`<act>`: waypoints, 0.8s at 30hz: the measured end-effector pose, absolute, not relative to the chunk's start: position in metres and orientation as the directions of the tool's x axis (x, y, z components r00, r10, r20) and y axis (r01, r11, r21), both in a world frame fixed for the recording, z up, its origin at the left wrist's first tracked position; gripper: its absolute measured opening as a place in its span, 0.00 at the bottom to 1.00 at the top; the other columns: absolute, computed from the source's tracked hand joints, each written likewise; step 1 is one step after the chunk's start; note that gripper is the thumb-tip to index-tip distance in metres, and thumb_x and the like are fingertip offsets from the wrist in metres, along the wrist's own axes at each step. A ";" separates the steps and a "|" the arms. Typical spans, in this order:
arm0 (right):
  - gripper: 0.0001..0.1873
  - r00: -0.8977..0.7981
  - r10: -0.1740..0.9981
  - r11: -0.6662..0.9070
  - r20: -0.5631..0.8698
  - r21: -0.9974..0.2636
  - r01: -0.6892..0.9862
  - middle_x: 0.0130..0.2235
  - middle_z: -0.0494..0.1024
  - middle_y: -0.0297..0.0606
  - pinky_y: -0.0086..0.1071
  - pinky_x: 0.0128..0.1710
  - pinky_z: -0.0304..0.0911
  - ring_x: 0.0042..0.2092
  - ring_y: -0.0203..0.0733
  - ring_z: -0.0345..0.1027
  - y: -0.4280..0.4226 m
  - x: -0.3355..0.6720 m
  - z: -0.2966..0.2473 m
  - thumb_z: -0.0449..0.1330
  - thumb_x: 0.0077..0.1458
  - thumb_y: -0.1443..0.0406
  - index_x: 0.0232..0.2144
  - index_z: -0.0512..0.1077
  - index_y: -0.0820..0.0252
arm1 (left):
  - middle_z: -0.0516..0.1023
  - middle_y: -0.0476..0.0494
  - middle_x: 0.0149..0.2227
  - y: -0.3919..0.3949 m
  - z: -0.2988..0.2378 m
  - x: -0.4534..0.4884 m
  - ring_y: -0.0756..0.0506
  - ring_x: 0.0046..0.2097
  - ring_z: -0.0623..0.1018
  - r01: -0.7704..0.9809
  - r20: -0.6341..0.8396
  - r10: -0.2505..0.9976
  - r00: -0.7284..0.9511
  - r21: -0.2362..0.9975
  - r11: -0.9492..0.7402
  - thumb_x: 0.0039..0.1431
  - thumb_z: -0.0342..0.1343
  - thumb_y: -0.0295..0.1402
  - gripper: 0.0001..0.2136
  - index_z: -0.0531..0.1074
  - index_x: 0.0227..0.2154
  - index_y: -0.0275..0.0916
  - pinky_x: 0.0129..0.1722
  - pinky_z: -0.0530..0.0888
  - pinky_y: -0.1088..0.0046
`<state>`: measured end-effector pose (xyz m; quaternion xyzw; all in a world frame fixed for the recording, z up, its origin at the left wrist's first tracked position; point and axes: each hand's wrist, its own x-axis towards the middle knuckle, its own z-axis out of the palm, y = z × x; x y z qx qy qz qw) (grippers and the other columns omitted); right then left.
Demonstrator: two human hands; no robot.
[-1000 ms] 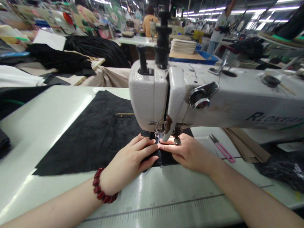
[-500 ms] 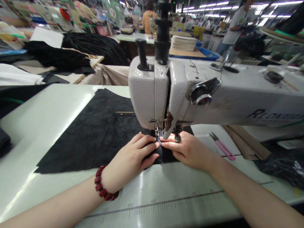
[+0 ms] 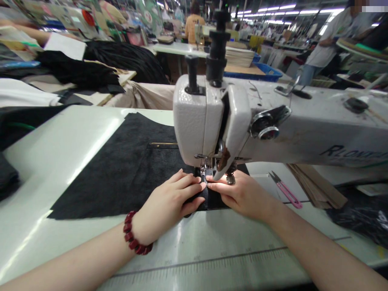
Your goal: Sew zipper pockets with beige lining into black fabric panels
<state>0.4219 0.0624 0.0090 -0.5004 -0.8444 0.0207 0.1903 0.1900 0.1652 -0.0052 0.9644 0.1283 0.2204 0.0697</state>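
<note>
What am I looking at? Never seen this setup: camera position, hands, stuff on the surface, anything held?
No robot here: these are a person's bare hands, filmed by a camera worn on their head, facing forward and down. The left hand and right hand lie on black material at a white sewing machine; neither visibly grips it. A zipper shows in the material. On the table, toward the right, lie pink-handled snips and brown strips.

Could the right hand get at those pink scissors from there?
Probably yes: the pink scissors lie uncovered beside the right hand, with nothing visible between, though it would have to leave the black fabric.
</note>
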 end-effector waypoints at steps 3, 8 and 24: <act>0.17 -0.427 0.850 0.499 0.307 -0.213 0.840 0.53 0.77 0.40 0.39 0.50 0.64 0.48 0.44 0.68 0.063 0.422 0.011 0.54 0.61 0.72 0.50 0.75 0.59 | 0.76 0.45 0.51 0.165 -0.005 0.190 0.41 0.52 0.74 0.224 0.413 0.282 0.866 0.184 -0.957 0.66 0.55 0.40 0.14 0.74 0.51 0.44 0.57 0.73 0.56; 0.16 -0.426 0.848 0.497 0.314 -0.196 0.845 0.51 0.78 0.40 0.38 0.47 0.63 0.46 0.44 0.68 0.064 0.423 0.010 0.55 0.61 0.71 0.49 0.75 0.58 | 0.76 0.46 0.51 0.165 -0.006 0.189 0.41 0.52 0.73 0.223 0.415 0.281 0.866 0.182 -0.958 0.66 0.56 0.40 0.14 0.73 0.52 0.44 0.57 0.73 0.57; 0.16 -0.461 0.825 0.531 0.327 -0.171 0.830 0.50 0.78 0.39 0.38 0.48 0.63 0.46 0.43 0.67 0.065 0.427 0.010 0.54 0.64 0.71 0.51 0.74 0.59 | 0.75 0.44 0.52 0.161 0.000 0.185 0.42 0.55 0.70 0.156 0.373 0.211 0.904 0.171 -0.973 0.69 0.53 0.34 0.13 0.73 0.53 0.41 0.60 0.70 0.59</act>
